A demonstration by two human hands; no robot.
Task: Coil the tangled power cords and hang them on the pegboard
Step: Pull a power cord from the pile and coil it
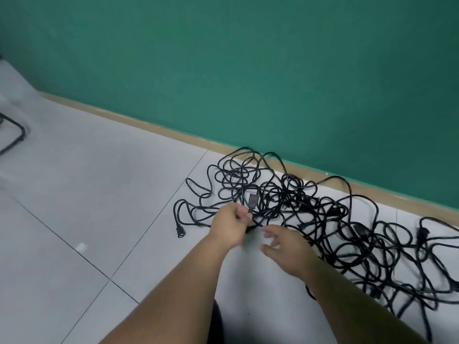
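A big tangle of black power cords [323, 219] lies on the grey tiled floor along the foot of the green wall. My left hand [231, 224] is closed around a cord just below its black plug end [252, 201], which sticks up above my fingers at the left part of the heap. My right hand [285, 247] hovers just to the right of it with fingers spread, holding nothing. Another plug [180, 234] lies loose on the floor at the pile's far left. No pegboard is in view.
The green wall [248, 70] with a tan baseboard [149, 127] runs diagonally behind the cords. A black metal frame leg [17, 137] stands at the far left. A small white scrap [81, 247] lies on the tiles. A dark shape [217, 324] shows between my forearms.
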